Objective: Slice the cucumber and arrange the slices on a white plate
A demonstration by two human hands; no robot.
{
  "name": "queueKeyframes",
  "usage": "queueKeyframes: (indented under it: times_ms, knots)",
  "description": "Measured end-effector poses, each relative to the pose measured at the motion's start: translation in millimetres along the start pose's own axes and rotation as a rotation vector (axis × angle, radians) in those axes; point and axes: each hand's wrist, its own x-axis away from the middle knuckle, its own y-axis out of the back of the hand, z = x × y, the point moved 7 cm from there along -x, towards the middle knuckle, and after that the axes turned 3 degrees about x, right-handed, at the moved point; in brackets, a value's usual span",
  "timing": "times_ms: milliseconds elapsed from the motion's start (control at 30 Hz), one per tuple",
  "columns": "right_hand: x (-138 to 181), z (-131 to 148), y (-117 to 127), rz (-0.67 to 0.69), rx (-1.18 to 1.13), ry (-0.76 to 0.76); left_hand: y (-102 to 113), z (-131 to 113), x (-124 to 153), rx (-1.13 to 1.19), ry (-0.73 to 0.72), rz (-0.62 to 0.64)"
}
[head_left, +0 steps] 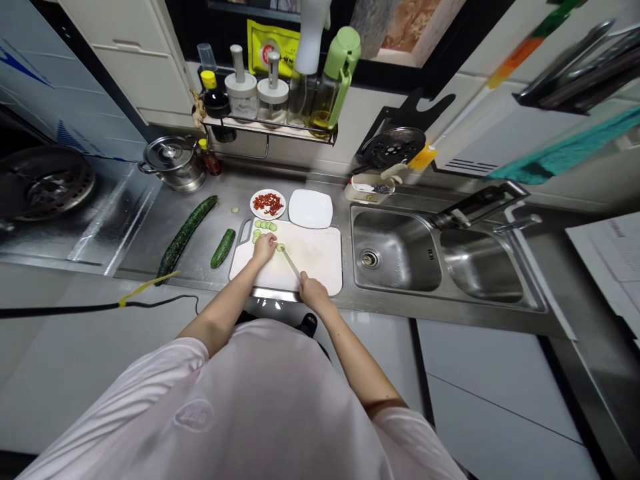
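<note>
- Where the bench begins to widen from the stove, a steel pot (190, 177) stands with its lid on, hiding what is inside.
- A long cucumber (186, 235) lies in front of it, with a small bottle (211, 161) of something red just beside the pot.
- Above, a shelf (300, 135) carries a dark bottle (216, 101), two lidded jars (243, 103) whose contents are unclear, and an oil bottle (327, 93) with yellow liquid low down.
- A short cucumber piece (223, 249) lies left of the cutting board (320, 270), on which rows of cucumber slices (265, 225) sit near the left end.
- The left hand (264, 248) is over the board, fingers bent; I cannot tell whether they grip anything.
- Behind it, a round plate (253, 208) holds chopped red pieces.
- A single slice (281, 248) is at the tip of the knife (291, 263).
- The right hand (313, 292), apart from the left, is wrapped around the knife handle.
- A square plate (311, 208) sits behind the board.
- Farther right are a small box (359, 195) of mixed items and a double sink (415, 267).
</note>
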Motion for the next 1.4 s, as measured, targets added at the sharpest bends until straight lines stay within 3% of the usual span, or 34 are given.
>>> queueKeyframes:
  times_ms: [733, 1400]
  knots:
    - [-18.5, 2.2, 17.9, 0.055, -0.010, 0.066, -5.7, 5.9, -6.0, -0.014, 0.002, -0.002]
    - [-14.6, 7.0, 33.3, 0.117, 0.005, 0.047, -6.4, 6.7, -9.0, -0.039, 0.014, 0.011]
